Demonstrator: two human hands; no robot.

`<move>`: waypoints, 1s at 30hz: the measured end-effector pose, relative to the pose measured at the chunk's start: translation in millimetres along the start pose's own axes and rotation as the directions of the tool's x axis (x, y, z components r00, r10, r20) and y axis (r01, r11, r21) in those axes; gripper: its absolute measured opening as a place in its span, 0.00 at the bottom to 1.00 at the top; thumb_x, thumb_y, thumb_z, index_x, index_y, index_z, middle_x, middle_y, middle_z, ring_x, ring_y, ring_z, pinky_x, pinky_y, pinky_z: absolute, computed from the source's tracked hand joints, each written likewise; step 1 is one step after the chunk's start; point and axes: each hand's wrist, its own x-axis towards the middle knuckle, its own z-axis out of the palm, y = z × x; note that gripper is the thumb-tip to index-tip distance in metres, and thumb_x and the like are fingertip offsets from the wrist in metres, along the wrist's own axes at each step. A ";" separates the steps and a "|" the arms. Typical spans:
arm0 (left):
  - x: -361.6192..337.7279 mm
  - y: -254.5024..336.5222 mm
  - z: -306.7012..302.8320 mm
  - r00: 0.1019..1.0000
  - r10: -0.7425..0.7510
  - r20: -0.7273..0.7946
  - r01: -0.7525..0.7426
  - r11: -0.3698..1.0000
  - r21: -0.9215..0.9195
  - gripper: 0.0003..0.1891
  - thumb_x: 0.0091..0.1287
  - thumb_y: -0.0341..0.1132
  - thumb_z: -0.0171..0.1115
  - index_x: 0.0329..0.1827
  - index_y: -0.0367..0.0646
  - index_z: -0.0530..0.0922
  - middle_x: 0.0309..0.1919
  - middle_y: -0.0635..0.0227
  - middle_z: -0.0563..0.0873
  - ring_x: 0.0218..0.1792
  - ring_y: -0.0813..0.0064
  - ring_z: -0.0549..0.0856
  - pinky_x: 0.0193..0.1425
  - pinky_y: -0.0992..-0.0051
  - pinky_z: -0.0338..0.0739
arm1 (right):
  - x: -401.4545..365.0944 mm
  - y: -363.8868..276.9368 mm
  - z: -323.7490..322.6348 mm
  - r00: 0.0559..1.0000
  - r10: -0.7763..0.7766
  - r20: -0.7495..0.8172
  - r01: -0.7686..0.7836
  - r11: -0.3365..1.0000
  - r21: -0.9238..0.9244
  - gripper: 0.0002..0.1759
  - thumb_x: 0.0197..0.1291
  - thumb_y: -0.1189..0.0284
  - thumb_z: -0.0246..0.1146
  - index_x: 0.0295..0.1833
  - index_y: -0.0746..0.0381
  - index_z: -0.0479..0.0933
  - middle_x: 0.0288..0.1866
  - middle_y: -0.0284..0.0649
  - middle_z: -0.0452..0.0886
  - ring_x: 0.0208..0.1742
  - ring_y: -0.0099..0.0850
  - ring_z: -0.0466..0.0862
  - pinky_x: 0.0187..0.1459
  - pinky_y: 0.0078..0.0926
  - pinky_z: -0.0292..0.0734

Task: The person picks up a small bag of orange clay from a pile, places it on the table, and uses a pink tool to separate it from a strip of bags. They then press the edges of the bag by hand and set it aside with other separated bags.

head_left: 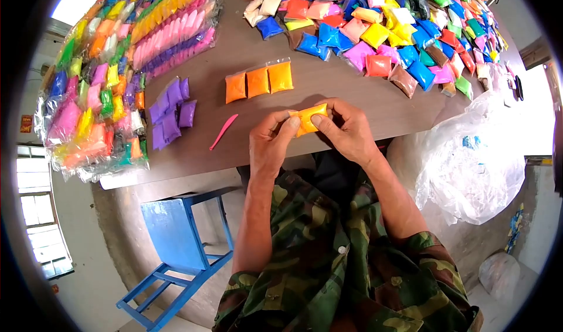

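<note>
Both hands hold one small yellow-orange packet [310, 120] above the table's front edge. My left hand [274, 134] pinches its left end between thumb and fingers. On the right end, my right hand [345, 127] presses with the thumb on top. Just beyond the hands, a joined strip of three orange packets [258, 82] lies flat on the brown table [205, 68]. A pink plastic knife [223, 132] lies left of my left hand. Farther left is a loose group of purple packets [170, 118].
Bundled packets of many colours [99, 97] cover the table's left side. A large pile of mixed packets [375, 33] spreads over the back right. A clear plastic bag [469, 162] hangs at the right edge. A blue chair [176, 232] stands at the lower left.
</note>
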 end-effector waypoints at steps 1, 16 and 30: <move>-0.1 -1.9 -0.5 1.000 0.023 -0.019 -0.023 1.000 0.007 0.10 0.79 0.32 0.70 0.55 0.34 0.89 0.42 0.71 0.92 0.43 0.86 0.86 0.51 0.81 0.82 | -0.3 -0.3 0.5 1.000 0.000 0.002 0.000 1.000 0.000 0.13 0.73 0.71 0.73 0.57 0.67 0.85 0.32 0.29 0.76 0.31 0.17 0.72 0.34 0.23 0.72; -2.0 11.3 1.4 0.997 -0.012 0.074 -0.003 0.978 0.211 0.10 0.79 0.31 0.70 0.57 0.34 0.88 0.40 0.72 0.91 0.39 0.87 0.84 0.47 0.82 0.80 | -2.1 2.7 3.5 0.997 -0.039 -0.069 0.049 0.989 0.142 0.12 0.76 0.72 0.72 0.58 0.67 0.84 0.35 0.26 0.79 0.35 0.14 0.74 0.35 0.18 0.73; -1.5 5.1 0.1 0.998 0.035 0.050 -0.046 0.967 0.250 0.09 0.78 0.31 0.71 0.55 0.35 0.89 0.33 0.71 0.90 0.33 0.85 0.84 0.40 0.81 0.80 | -2.3 -1.7 2.8 0.997 0.000 -0.081 0.015 0.981 0.193 0.13 0.76 0.73 0.71 0.58 0.69 0.84 0.38 0.26 0.80 0.36 0.13 0.75 0.37 0.16 0.73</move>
